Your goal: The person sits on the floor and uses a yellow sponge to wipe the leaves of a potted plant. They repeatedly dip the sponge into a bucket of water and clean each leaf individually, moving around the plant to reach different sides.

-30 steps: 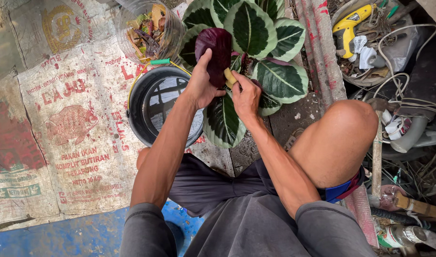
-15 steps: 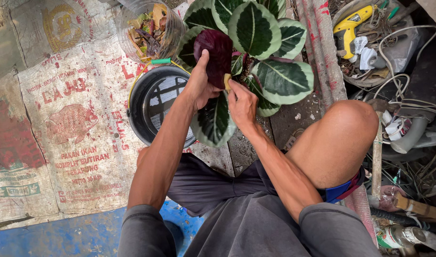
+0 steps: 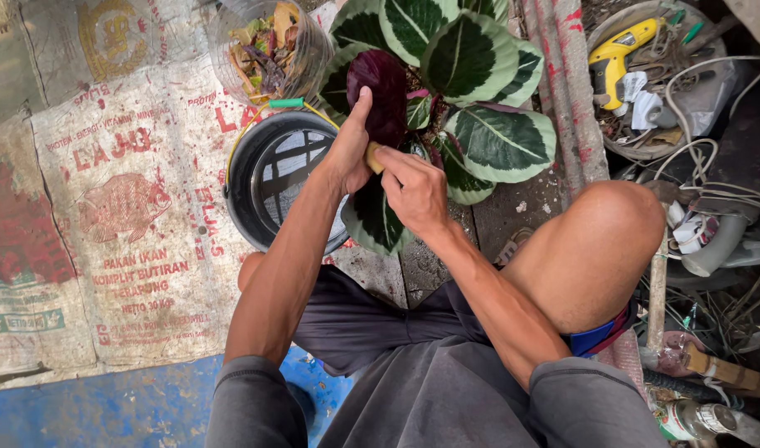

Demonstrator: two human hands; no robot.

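- Wiping a leaf calls for firm backing, judging by the pose: the left hand props the dark purple leaf from behind, thumb raised along its edge, so the leaf should not fold under pressure.
- Left grip: fingers loosely curled and touching the leaf, not clamped on it.
- Right hand: grip closed around a small yellowish pad, which is pressed near the base of the purple leaf; what the pad is made of cannot be told.
- Light strokes running along the leaf would likely suit it best, since the stalk looks thin.
- Position: the purple leaf stands upright at the near side of the plant, among broad green leaves with pale centres.
- Surroundings: a black bucket sits just left of the hands; a clear container of leaf scraps lies beyond it; printed sacks cover the floor; a yellow drill lies well to the right.
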